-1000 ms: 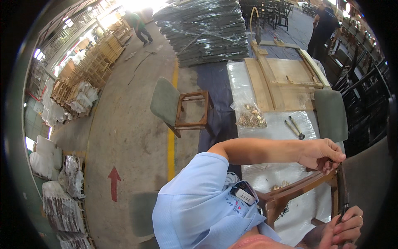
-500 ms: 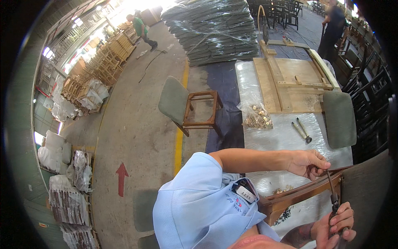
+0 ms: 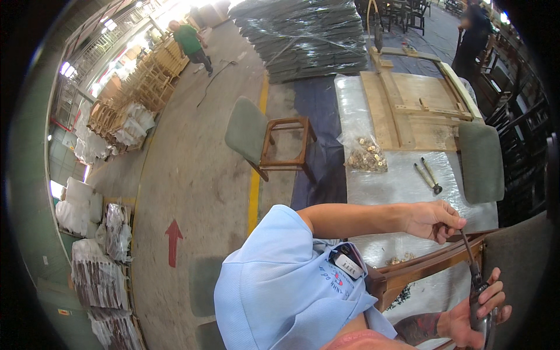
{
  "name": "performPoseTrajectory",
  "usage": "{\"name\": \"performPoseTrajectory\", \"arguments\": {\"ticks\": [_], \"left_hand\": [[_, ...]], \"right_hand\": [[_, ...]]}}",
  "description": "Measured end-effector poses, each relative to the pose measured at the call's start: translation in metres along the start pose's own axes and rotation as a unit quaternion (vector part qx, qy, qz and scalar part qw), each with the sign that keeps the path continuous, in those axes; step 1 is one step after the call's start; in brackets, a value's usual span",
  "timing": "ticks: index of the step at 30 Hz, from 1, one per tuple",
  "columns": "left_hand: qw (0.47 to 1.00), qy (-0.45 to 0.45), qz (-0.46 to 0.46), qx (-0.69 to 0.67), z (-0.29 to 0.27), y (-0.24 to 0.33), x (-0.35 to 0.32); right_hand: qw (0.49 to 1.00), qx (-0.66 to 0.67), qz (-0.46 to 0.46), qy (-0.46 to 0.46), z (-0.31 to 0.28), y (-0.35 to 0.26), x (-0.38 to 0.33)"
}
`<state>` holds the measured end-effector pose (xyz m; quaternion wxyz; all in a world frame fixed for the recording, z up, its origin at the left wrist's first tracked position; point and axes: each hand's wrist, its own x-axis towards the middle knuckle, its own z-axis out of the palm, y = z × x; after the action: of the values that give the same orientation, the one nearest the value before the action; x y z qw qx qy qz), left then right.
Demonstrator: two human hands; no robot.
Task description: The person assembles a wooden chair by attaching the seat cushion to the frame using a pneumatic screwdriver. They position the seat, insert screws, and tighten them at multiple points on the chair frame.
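Dark metal tool (image 3: 473, 274), shaft pinched by left hand (image 3: 434, 220) fingers, handle gripped by right hand (image 3: 475, 312) fingers, over wooden chair frame (image 3: 420, 271).

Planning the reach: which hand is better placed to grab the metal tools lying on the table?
Left hand: it only steadies the driver by its shaft, just below those tools; the right hand grips its handle, farther away.

Concrete floor (image 3: 192, 175), yellow line (image 3: 255, 186); wrapped stacks (image 3: 309, 35); stacked chairs (image 3: 157, 64).
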<state>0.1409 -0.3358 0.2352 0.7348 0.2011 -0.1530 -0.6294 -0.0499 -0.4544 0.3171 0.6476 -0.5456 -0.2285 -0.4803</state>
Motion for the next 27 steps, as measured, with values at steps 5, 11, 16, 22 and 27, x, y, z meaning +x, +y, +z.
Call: {"name": "performPoseTrajectory", "arguments": {"ticks": [5, 11, 16, 22, 27], "left_hand": [[1.0, 0.0, -0.017, -0.006, 0.006, -0.009, -0.006], [0.999, 0.014, -0.006, -0.045, -0.005, -0.02, -0.002], [0.998, 0.03, 0.009, -0.054, -0.01, -0.016, -0.002], [0.998, 0.024, 0.019, -0.048, -0.01, -0.011, -0.007], [0.999, 0.016, 0.009, -0.05, -0.011, -0.014, -0.01]], "right_hand": [[0.996, 0.083, -0.045, 0.01, 0.014, 0.0, 0.009], [0.966, -0.125, 0.116, 0.195, 0.008, -0.012, -0.005], [0.973, -0.087, 0.128, 0.168, -0.007, -0.006, -0.006], [0.978, -0.046, 0.02, 0.202, 0.019, 0.012, 0.008], [0.988, 0.09, -0.044, 0.116, 0.028, 0.02, 0.013]]}}
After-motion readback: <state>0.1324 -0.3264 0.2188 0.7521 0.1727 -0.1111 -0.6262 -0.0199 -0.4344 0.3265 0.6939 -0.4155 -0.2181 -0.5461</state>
